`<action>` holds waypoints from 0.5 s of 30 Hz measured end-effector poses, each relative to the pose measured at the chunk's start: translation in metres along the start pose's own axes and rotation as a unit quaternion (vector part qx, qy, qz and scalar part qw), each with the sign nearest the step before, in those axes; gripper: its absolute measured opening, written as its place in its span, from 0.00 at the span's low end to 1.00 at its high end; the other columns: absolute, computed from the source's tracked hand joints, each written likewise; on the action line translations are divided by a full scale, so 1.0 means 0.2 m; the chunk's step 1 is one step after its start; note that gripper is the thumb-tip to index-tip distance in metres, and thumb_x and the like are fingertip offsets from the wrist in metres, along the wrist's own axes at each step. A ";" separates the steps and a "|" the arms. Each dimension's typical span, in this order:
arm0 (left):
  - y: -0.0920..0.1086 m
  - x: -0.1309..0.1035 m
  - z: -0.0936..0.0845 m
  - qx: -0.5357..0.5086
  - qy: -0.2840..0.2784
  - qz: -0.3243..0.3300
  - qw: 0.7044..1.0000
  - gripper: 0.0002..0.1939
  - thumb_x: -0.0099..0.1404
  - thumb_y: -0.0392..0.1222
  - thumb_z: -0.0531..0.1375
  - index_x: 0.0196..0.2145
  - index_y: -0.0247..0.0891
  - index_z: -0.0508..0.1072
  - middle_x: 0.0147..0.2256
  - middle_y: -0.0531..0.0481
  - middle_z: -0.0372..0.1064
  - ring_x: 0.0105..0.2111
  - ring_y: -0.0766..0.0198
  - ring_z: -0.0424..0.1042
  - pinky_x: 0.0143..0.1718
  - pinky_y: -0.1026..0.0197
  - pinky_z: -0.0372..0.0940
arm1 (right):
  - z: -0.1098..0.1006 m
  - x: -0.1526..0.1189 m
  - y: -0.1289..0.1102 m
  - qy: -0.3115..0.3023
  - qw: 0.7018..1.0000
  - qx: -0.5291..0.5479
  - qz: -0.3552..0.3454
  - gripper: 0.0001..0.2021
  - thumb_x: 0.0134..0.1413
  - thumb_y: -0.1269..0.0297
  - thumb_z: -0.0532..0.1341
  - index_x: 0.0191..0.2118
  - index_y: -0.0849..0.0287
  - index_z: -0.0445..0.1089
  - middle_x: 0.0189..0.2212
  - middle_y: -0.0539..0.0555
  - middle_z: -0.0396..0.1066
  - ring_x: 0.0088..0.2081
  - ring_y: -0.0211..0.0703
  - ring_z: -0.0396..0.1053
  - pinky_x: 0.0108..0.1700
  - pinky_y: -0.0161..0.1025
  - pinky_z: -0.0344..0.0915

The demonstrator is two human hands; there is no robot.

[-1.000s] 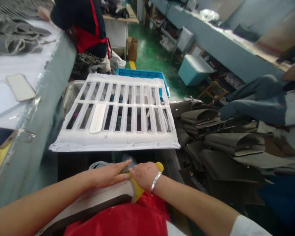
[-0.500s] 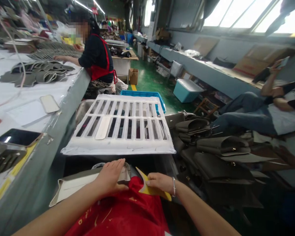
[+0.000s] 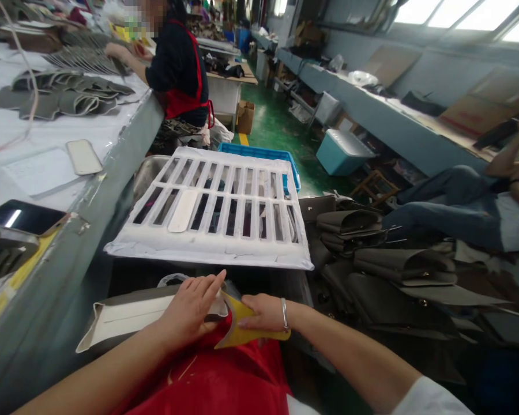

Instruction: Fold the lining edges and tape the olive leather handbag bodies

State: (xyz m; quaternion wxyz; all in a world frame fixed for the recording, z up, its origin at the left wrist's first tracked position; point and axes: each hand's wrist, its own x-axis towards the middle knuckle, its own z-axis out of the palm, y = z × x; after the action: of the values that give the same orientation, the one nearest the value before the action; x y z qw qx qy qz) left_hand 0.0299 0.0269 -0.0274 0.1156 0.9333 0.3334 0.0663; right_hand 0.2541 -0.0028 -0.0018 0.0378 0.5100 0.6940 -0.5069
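Over my lap lies a dark grey bag piece [image 3: 132, 297] with a cream inner side [image 3: 132, 320], its long side running left. My left hand [image 3: 194, 308] grips its right end, fingers stretched across the top and thumb on the near side. My right hand [image 3: 266, 316] pinches a yellow flat piece [image 3: 234, 314] with a curved, pointed edge. The tip of this piece is at the bag's right end, close beside my left hand. Whether they touch is hard to make out. A red apron [image 3: 225, 380] covers my lap beneath both hands.
Ahead stands a white slatted rack [image 3: 242, 242] with a cream strip [image 3: 184, 211] on it. Dark bag pieces [image 3: 384, 300] are piled at right. The left table [image 3: 125, 150] holds a phone [image 3: 23, 218]. A co-worker [image 3: 181, 69] sits beyond; another person's legs [image 3: 441, 202] extend from the right.
My right hand has moved left with the yellow piece, bringing it up against the bag's end. My left hand stays on the bag. The view has tilted down slightly.
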 end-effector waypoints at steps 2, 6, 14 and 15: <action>-0.01 0.00 0.00 -0.013 0.005 0.001 1.000 0.44 0.52 0.40 0.56 0.62 0.34 0.38 0.53 0.40 0.56 0.50 0.53 0.56 0.51 0.52 0.48 | -0.04 0.04 -0.02 -0.025 0.999 -0.043 -0.012 0.15 0.50 0.52 0.56 0.35 0.60 0.61 0.31 0.55 0.70 0.28 0.39 0.69 0.27 0.33 0.63; -0.03 0.01 0.01 -0.028 0.002 -0.001 1.000 0.46 0.52 0.41 0.57 0.62 0.34 0.36 0.53 0.39 0.55 0.50 0.52 0.55 0.52 0.51 0.46 | -0.04 0.10 -0.03 -0.049 0.999 -0.010 -0.003 0.16 0.53 0.52 0.52 0.39 0.61 0.61 0.29 0.55 0.70 0.25 0.38 0.68 0.25 0.32 0.63; -0.06 0.00 0.02 -0.037 -0.022 0.002 0.999 0.46 0.51 0.40 0.58 0.62 0.36 0.37 0.55 0.39 0.53 0.52 0.51 0.54 0.53 0.51 0.46 | 0.04 0.09 -0.06 -0.060 0.974 0.195 0.099 0.14 0.54 0.55 0.54 0.40 0.60 0.60 0.30 0.53 0.68 0.19 0.34 0.65 0.18 0.29 0.63; -0.07 0.00 0.02 -0.036 -0.026 0.003 0.999 0.46 0.51 0.40 0.58 0.63 0.36 0.37 0.55 0.39 0.52 0.53 0.50 0.53 0.53 0.51 0.46 | 0.05 0.09 -0.07 -0.059 0.970 0.209 0.108 0.13 0.54 0.55 0.54 0.40 0.59 0.60 0.29 0.52 0.67 0.19 0.34 0.65 0.18 0.30 0.63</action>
State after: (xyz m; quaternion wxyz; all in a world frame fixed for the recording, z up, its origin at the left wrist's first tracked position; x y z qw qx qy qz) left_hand 0.0227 0.0361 -0.0344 0.1577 0.9309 0.3249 0.0544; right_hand 0.2304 0.0030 -0.0084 0.0260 0.5479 0.5099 -0.6627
